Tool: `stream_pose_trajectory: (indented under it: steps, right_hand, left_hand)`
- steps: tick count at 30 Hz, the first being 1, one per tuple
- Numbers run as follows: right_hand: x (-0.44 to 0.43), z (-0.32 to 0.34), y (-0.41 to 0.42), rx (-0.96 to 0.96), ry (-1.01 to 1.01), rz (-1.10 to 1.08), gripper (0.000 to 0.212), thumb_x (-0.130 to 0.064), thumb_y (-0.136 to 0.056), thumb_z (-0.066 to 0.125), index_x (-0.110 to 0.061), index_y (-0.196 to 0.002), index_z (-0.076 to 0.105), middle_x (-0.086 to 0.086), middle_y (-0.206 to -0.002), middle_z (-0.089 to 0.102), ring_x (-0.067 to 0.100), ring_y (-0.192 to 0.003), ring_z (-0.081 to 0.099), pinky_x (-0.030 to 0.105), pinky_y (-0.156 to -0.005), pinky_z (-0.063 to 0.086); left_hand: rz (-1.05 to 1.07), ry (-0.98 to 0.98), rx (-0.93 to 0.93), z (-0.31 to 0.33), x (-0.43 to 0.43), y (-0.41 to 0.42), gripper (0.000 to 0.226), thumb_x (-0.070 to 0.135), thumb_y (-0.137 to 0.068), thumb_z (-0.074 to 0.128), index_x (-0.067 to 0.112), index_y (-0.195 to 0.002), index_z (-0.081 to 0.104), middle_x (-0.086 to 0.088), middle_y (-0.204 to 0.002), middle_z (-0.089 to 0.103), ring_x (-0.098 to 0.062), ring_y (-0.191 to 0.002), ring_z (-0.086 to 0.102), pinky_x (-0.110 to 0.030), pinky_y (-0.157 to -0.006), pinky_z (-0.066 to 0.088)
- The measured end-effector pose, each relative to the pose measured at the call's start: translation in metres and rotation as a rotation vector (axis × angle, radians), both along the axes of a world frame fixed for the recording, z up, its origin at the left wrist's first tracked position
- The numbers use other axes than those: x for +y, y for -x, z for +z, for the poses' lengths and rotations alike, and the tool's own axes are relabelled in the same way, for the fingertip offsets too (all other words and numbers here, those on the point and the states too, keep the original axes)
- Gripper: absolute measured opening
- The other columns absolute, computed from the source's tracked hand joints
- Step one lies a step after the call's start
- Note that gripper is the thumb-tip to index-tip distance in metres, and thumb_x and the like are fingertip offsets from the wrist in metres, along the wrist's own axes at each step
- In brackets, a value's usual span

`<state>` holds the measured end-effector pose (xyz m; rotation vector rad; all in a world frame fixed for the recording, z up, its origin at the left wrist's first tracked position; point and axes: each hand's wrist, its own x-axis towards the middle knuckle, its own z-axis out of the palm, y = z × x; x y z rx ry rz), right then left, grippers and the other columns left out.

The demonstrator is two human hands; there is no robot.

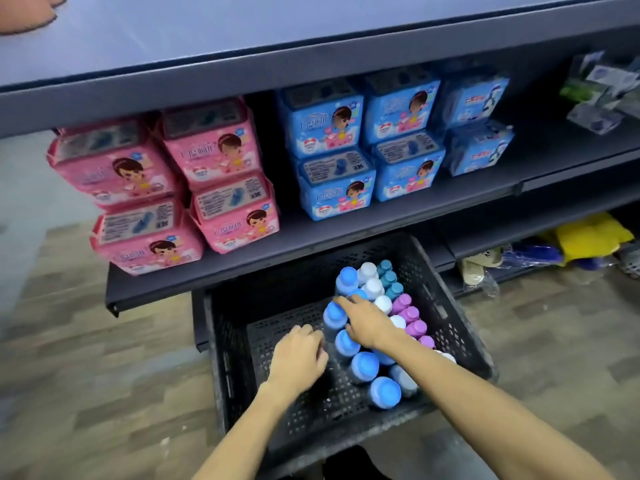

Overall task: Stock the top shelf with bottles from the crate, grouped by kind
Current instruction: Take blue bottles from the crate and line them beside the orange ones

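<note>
No brand could be read on the bottles: only their caps showed, and the print on the shelf goods was too blurred to make out beyond a cartoon child on each front. The black crate (225,358) sat on the floor at 6 o'clock, with the bottles standing packed toward its 3 o'clock side. At least six blue-capped bottles (363,365) showed, along with about five white-capped bottles (373,288), three teal-capped bottles (388,278) and four purple-capped bottles (409,314) (the forearm hid part of the group). The right hand (367,322) lay over the blue caps with its fingers stretched out and spread, touching them. The left hand (298,351) was just beside a blue-capped bottle at that bottle's 9 o'clock, fingers curled toward it; whether it gripped the bottle could not be told. The top shelf (277,26) ran across 12 o'clock, well apart from the crate. On the shelf below (346,245), four pink packs (214,157) stood in two stacks of two at 10 o'clock, and four blue packs (329,133) stood likewise at 1 o'clock.
</note>
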<state>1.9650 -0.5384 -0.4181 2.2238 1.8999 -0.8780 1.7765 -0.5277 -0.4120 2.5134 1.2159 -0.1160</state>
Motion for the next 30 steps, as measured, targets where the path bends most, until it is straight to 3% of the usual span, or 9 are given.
stream_pose_trajectory:
  steps: [2, 9, 17, 24, 27, 30]
  right_hand:
    - [0.007, -0.009, 0.006, -0.015, 0.010, 0.020, 0.066, -0.006, -0.093, 0.051, -0.020, -0.153, 0.028, 0.012, -0.142, 0.041, 0.035, -0.120, 0.051, 0.041, -0.088, 0.048]
    - [0.028, -0.027, 0.012, -0.071, 0.017, 0.055, 0.058, -0.007, -0.096, 0.049, -0.013, -0.151, 0.031, 0.014, -0.136, 0.048, 0.035, -0.114, 0.057, 0.040, -0.080, 0.046]
    - [0.057, -0.036, 0.021, -0.235, 0.083, 0.174, 0.028, -0.005, -0.096, 0.049, -0.006, -0.123, 0.055, 0.015, -0.126, 0.061, 0.033, -0.116, 0.061, 0.038, -0.083, 0.046]
    - [0.056, -0.056, 0.029, -0.313, 0.012, 0.207, 0.042, -0.001, -0.093, 0.048, -0.007, -0.134, 0.046, 0.015, -0.120, 0.064, 0.035, -0.109, 0.064, 0.038, -0.074, 0.045]
    - [0.053, -0.063, 0.033, -0.257, 0.035, 0.179, 0.036, -0.003, -0.091, 0.049, -0.007, -0.126, 0.050, 0.015, -0.119, 0.064, 0.034, -0.110, 0.064, 0.039, -0.079, 0.049]
    - [0.052, -0.059, 0.033, -0.221, 0.007, 0.157, 0.036, -0.004, -0.087, 0.053, -0.008, -0.123, 0.047, 0.015, -0.115, 0.064, 0.035, -0.106, 0.064, 0.038, -0.073, 0.046]
  left_hand:
    - [0.041, 0.023, -0.004, -0.005, -0.008, 0.003, 0.019, 0.033, -0.087, 0.043, 0.021, -0.093, 0.056, 0.003, -0.095, 0.054, -0.018, -0.095, 0.050, -0.031, -0.071, 0.041]
    - [0.181, 0.053, -0.017, -0.014, -0.018, 0.014, 0.019, 0.032, -0.088, 0.044, 0.021, -0.097, 0.057, 0.004, -0.098, 0.057, -0.017, -0.097, 0.051, -0.029, -0.075, 0.043]
    - [0.237, 0.031, -0.041, -0.020, -0.012, 0.012, 0.019, 0.032, -0.088, 0.046, 0.020, -0.099, 0.057, 0.001, -0.101, 0.058, -0.019, -0.101, 0.051, -0.032, -0.078, 0.045]
    - [0.285, 0.020, -0.089, -0.025, -0.009, 0.014, 0.018, 0.030, -0.088, 0.047, 0.019, -0.097, 0.058, 0.002, -0.097, 0.058, -0.019, -0.096, 0.052, -0.032, -0.073, 0.044]
    - [0.283, 0.021, -0.098, -0.026, -0.010, 0.019, 0.022, 0.029, -0.088, 0.047, 0.019, -0.102, 0.060, 0.002, -0.100, 0.059, -0.019, -0.098, 0.053, -0.032, -0.076, 0.046]
    - [0.274, 0.012, -0.108, -0.022, -0.009, 0.027, 0.021, 0.031, -0.089, 0.046, 0.019, -0.100, 0.060, 0.003, -0.097, 0.059, -0.018, -0.095, 0.052, -0.031, -0.076, 0.046]
